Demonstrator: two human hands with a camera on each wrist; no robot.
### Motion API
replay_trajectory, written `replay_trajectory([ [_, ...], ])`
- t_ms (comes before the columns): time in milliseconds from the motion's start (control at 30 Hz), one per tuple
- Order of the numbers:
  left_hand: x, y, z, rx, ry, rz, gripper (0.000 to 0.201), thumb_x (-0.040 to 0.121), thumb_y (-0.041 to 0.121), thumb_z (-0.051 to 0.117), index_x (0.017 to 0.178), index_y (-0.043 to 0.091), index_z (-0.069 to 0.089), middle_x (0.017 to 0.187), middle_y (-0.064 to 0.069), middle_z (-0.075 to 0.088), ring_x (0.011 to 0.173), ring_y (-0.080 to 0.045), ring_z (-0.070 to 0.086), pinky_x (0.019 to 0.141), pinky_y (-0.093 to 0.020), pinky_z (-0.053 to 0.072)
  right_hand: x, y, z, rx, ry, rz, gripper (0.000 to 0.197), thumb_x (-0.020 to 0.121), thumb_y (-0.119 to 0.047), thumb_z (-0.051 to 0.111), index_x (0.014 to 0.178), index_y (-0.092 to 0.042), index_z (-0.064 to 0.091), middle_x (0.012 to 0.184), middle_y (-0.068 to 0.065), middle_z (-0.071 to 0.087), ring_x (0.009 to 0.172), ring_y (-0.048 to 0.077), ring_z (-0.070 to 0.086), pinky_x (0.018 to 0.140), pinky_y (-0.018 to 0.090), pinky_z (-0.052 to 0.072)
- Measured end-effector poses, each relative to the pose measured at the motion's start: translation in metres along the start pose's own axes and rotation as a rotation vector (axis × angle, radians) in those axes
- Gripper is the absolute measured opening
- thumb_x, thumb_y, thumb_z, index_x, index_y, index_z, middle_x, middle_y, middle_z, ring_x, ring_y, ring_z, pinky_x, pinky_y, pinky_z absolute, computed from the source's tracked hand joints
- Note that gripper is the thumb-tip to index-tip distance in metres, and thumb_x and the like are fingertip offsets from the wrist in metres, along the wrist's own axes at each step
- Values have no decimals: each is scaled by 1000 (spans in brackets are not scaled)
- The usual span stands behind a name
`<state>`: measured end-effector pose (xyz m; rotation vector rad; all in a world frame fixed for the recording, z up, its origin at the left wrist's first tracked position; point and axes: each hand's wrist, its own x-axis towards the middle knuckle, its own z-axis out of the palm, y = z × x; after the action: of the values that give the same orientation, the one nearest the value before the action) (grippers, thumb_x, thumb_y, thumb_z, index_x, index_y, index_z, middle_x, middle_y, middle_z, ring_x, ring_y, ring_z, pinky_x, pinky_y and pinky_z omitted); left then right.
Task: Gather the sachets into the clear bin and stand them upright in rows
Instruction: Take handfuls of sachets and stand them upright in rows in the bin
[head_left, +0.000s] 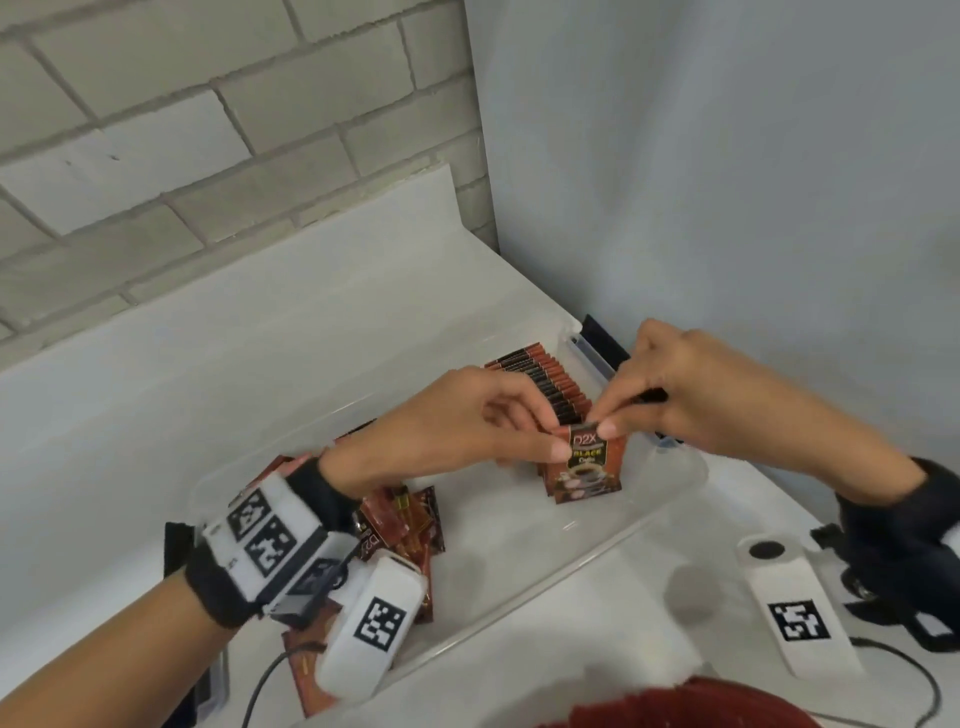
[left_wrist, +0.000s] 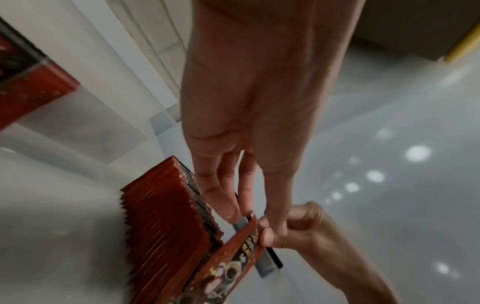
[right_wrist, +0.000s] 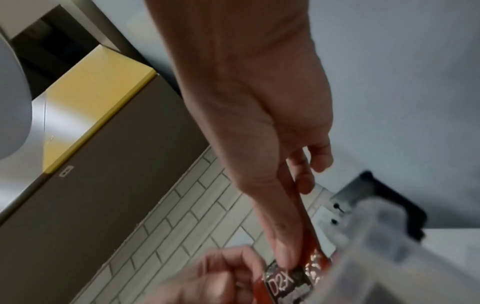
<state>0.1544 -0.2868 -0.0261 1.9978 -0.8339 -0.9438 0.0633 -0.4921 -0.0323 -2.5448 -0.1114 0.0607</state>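
Note:
A clear bin (head_left: 571, 564) stands on a white counter. Along its far right side several red-brown sachets (head_left: 543, 382) stand upright in a row (left_wrist: 166, 222). At the row's front stands a "D2X Black Coffee" sachet (head_left: 589, 470), held by both hands. My left hand (head_left: 537, 441) pinches its top left corner, thumb on the printed face (left_wrist: 233, 253). Thumb and forefinger of my right hand (head_left: 602, 422) pinch its top edge (right_wrist: 291, 283). More loose sachets (head_left: 405, 525) lie flat in a heap at the bin's left end, partly hidden by my left wrist.
White tagged blocks (head_left: 374, 629) (head_left: 795, 613) hang from both wrists, with cables trailing. A black latch (head_left: 602, 338) sits on the bin's far end. A brick wall rises behind the counter and a grey wall stands close on the right.

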Motion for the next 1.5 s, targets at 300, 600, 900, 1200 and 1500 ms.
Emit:
replay_trajectory([
  [300,27,-2,18,159,34,49,8,79,9,76,76,13,69,64,-1,72,61,-7,68,74,-17,52,-7,-16,2,80,-110,-86,7,87,-19,61,90,-24,65,77,-14,64,81,-6,57,71,8,43],
  [600,22,-2,13,306,-40,225,15,83,7,73,94,14,66,79,-1,66,69,1,59,66,-9,44,4,-42,25,-449,-703,96,38,104,-27,31,69,-15,39,72,-1,38,56,11,35,48,21,27],
  [900,26,-16,26,505,-141,281,27,79,1,73,95,12,55,71,11,55,66,-3,58,61,-11,45,1,-42,24,-363,-662,77,24,102,-28,34,84,-15,44,85,1,43,72,19,46,63,28,39],
  [1200,22,-10,27,857,-87,317,23,85,28,67,102,17,55,68,14,40,69,-11,48,51,-19,28,3,-42,35,-255,-652,115,32,103,-33,34,106,-12,57,94,0,54,81,18,52,71,27,43],
  [1500,17,-11,9,639,-46,366,39,93,12,56,132,17,53,112,3,42,96,3,40,80,-17,43,3,-43,36,-265,-675,176,33,103,-33,30,81,-16,48,96,7,58,81,20,52,68,27,41],
])
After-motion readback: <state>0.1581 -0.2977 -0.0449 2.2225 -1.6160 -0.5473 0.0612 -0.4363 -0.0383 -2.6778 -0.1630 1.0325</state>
